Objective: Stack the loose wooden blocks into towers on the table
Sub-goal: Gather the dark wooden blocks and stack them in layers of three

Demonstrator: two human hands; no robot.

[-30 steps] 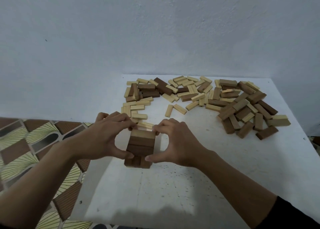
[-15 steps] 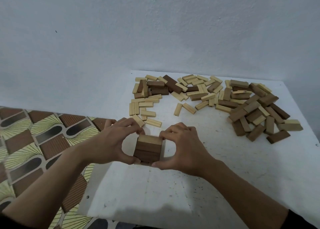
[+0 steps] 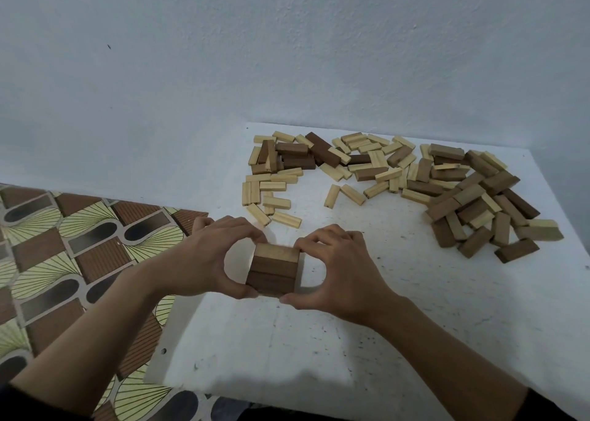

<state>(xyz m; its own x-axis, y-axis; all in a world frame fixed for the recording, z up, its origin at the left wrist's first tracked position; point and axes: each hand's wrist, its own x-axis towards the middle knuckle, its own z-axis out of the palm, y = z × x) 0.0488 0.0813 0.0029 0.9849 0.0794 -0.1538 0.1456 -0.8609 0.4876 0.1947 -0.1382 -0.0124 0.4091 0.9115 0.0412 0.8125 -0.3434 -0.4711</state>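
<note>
Left hand: I grip the little tower, middle of the frame.
Right hand: grips its other side.
Tip: I should squeeze gently till the sides line up.

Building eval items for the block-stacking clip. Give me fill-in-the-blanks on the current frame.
1. Hands gripping the block stack, counting left hand and right hand: ____.
2. The loose blocks lie ____ from the camera than the stack.
3. The patterned floor shows on the ____ side of the table.

Missing words: two; farther; left.
</note>
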